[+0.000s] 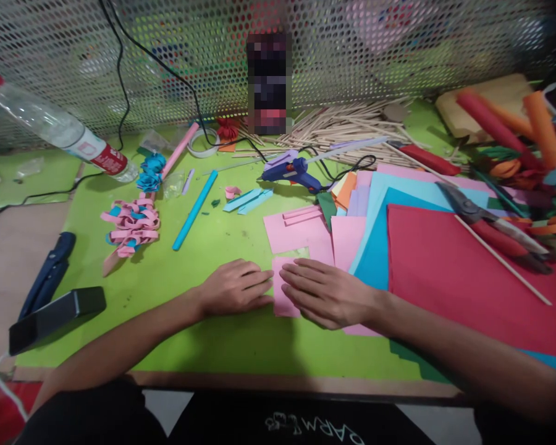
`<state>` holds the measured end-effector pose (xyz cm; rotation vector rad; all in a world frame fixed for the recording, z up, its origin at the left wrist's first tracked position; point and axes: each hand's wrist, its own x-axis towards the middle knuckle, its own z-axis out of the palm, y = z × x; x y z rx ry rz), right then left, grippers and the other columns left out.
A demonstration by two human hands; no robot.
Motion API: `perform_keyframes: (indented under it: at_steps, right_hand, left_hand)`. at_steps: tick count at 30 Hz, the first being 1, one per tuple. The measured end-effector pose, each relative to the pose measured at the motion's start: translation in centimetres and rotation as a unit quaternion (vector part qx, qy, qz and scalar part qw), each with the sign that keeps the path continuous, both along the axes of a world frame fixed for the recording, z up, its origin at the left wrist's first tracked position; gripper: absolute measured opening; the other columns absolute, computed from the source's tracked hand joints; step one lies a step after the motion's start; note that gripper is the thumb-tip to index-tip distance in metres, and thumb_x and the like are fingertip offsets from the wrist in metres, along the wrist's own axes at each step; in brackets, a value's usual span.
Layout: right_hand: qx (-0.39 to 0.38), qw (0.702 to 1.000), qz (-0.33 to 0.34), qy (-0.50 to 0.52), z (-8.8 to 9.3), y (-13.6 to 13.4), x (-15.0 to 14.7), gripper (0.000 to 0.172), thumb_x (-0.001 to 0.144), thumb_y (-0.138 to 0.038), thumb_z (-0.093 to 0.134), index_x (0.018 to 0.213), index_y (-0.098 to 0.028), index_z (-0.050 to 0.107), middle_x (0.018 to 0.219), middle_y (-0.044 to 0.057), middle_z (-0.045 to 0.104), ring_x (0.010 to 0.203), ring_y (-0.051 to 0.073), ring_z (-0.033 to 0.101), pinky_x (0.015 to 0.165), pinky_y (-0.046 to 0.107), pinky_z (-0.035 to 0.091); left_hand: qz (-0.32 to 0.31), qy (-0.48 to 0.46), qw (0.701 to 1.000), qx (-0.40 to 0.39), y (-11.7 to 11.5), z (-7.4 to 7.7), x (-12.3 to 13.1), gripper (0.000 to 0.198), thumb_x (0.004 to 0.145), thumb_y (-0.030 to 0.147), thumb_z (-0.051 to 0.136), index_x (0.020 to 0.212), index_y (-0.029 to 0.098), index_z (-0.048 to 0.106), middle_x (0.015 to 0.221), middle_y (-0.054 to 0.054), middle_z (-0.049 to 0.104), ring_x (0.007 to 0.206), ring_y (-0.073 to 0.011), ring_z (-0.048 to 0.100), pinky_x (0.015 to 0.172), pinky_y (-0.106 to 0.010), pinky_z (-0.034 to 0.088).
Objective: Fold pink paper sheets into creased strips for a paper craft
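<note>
A small pink paper piece (pixel 284 299) lies on the green table near its front edge. My right hand (pixel 328 293) rests flat over the right part of this piece, fingers stretched toward the left. At the paper's left edge is my left hand (pixel 239 287), palm down with fingers extended and its fingertips at the edge. Just beyond the hands lies a larger pink sheet (pixel 278 233) with thin pink strips (pixel 302 215) on it. Whether a fold lies under my right hand is hidden.
Stacked coloured sheets, red (pixel 445 266) on top, with pliers (pixel 495 232), fill the right. A blue glue gun (pixel 291 173) and wooden sticks (pixel 343 127) lie behind. At left are a bottle (pixel 74 139), a pink-and-blue paper chain (pixel 132 225), a stapler (pixel 49 272) and a black box (pixel 55 320).
</note>
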<state>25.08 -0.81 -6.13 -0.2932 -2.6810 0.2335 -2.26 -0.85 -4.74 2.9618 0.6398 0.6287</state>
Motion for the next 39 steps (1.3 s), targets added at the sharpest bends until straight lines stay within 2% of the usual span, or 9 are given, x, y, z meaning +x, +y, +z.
perform_keyframes:
  at_steps: [7, 12, 19, 39]
  right_hand:
    - [-0.008, 1.000, 0.008, 0.016, 0.02, 0.01, -0.13, 0.032, 0.093, -0.025, 0.054, 0.117, -0.005, 0.064, 0.124, 0.021, 0.065, 0.131, 0.031, 0.053, 0.112, 0.053, 0.043]
    - [-0.005, 1.000, 0.013, 0.011, 0.13, 0.07, -0.15, 0.031, 0.095, -0.028, 0.054, 0.115, -0.007, 0.064, 0.124, 0.019, 0.066, 0.130, 0.030, 0.054, 0.113, 0.053, 0.042]
    - [-0.018, 0.999, 0.028, 0.026, 0.13, 0.15, -0.17, 0.032, 0.094, -0.026, 0.054, 0.114, -0.004, 0.064, 0.125, 0.022, 0.064, 0.130, 0.033, 0.054, 0.113, 0.055, 0.041]
    - [-0.019, 0.999, 0.026, 0.029, 0.12, 0.12, -0.29, 0.032, 0.095, -0.027, 0.055, 0.115, -0.004, 0.063, 0.125, 0.022, 0.064, 0.132, 0.031, 0.052, 0.112, 0.053, 0.041]
  left_hand:
    - [0.028, -0.001, 1.000, 0.011, -0.18, 0.12, 0.16, 0.034, 0.095, 0.045, 0.059, 0.102, 0.014, 0.069, 0.107, -0.006, 0.075, 0.083, -0.0174, 0.066, 0.069, -0.030, 0.056]
    - [0.035, 0.002, 0.999, -0.001, -0.12, 0.05, 0.21, 0.034, 0.096, 0.045, 0.057, 0.103, 0.014, 0.070, 0.108, -0.007, 0.075, 0.083, -0.0176, 0.067, 0.071, -0.030, 0.057]
    - [0.035, -0.002, 0.999, -0.014, -0.04, 0.08, 0.24, 0.034, 0.096, 0.044, 0.058, 0.105, 0.013, 0.070, 0.109, -0.007, 0.074, 0.084, -0.0186, 0.066, 0.072, -0.031, 0.058]
    - [0.035, 0.005, 0.999, -0.012, -0.04, 0.07, 0.22, 0.034, 0.096, 0.044, 0.057, 0.104, 0.014, 0.069, 0.109, -0.008, 0.074, 0.084, -0.0182, 0.066, 0.072, -0.031, 0.058]
